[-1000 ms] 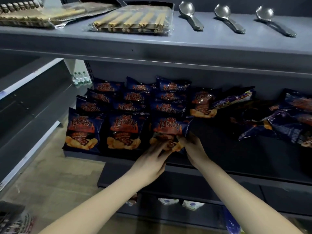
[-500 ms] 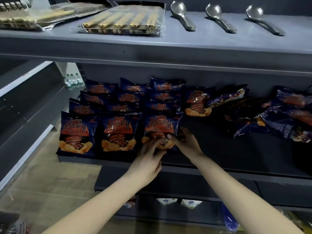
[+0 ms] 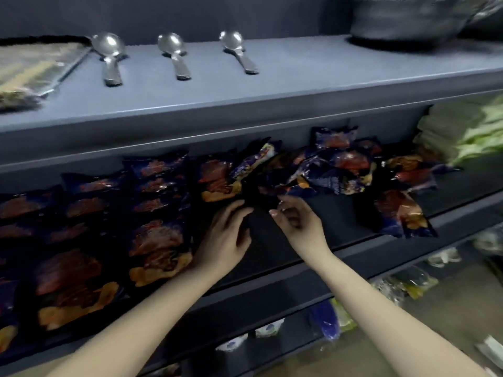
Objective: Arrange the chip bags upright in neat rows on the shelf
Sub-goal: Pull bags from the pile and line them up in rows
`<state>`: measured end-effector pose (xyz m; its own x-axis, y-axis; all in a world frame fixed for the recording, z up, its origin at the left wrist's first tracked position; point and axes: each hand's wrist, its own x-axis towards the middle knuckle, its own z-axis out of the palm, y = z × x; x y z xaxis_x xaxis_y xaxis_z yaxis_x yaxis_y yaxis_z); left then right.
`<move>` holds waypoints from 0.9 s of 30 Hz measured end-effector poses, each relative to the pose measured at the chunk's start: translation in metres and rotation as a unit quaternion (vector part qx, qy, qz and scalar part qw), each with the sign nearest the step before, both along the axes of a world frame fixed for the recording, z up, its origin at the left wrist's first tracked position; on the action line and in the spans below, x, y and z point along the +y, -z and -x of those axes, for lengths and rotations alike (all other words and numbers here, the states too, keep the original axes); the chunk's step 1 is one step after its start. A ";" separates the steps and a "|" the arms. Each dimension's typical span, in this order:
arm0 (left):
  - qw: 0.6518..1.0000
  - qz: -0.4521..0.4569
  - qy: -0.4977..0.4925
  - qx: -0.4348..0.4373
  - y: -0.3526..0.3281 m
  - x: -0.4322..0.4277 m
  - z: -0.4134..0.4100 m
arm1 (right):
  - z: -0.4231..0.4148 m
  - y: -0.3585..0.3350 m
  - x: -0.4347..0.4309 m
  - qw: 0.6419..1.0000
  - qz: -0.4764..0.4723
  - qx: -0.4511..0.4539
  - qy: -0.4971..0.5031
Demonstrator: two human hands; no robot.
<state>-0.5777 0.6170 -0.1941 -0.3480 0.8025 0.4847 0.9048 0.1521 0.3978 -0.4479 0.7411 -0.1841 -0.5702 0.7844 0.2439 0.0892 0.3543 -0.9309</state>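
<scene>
While the neat rows of chip bags [image 3: 158, 240] stand left of the loose heap [image 3: 334, 170] on the shelf [image 3: 340, 213], both hands hover just before that heap. The left hand [image 3: 226, 240] is open, holding nothing; the right hand [image 3: 299, 224] has its grip half curled, empty.

This place looks like a small shop. Grey metal shelves [image 3: 272, 110] stand in several levels, and each level carries goods of one sort: many same chip bags [image 3: 158, 240] in rows, three metal spoons [image 3: 174, 54] laid side by side, packs of sticks in clear wrap [image 3: 32, 69], folded green goods [image 3: 468, 131], and more packed goods on the lowest level [image 3: 408, 284].
</scene>
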 end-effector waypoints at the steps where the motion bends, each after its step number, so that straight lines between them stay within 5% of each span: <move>1: 1.000 -0.005 0.000 -0.008 -0.005 0.014 -0.004 | -0.008 -0.002 0.013 1.000 -0.004 0.006 0.014; 6: 0.997 -0.009 -0.010 -0.073 -0.021 0.080 -0.006 | -0.037 -0.005 0.061 0.999 -0.011 -0.021 0.032; 10: 0.996 -0.021 -0.025 -0.083 -0.021 0.126 -0.003 | -0.051 -0.003 0.085 0.990 -0.008 -0.121 -0.075; 14: 0.993 -0.084 -0.062 -0.053 -0.020 0.149 -0.005 | -0.049 -0.003 0.093 0.962 -0.101 -0.173 -0.187; 18: 0.979 -0.144 -0.112 -0.094 -0.031 0.147 -0.013 | -0.035 0.002 0.096 0.943 -0.160 -0.170 -0.236; 27: 0.917 -0.272 -0.091 -0.278 -0.078 0.086 -0.011 | -0.018 0.003 0.091 0.944 -0.132 -0.155 -0.259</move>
<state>-0.5665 0.7029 -0.1157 -0.7659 0.3996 0.5038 0.5193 -0.0775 0.8511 -0.4303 0.8325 -0.1867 -0.9369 0.3157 0.1499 0.0939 0.6405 -0.7622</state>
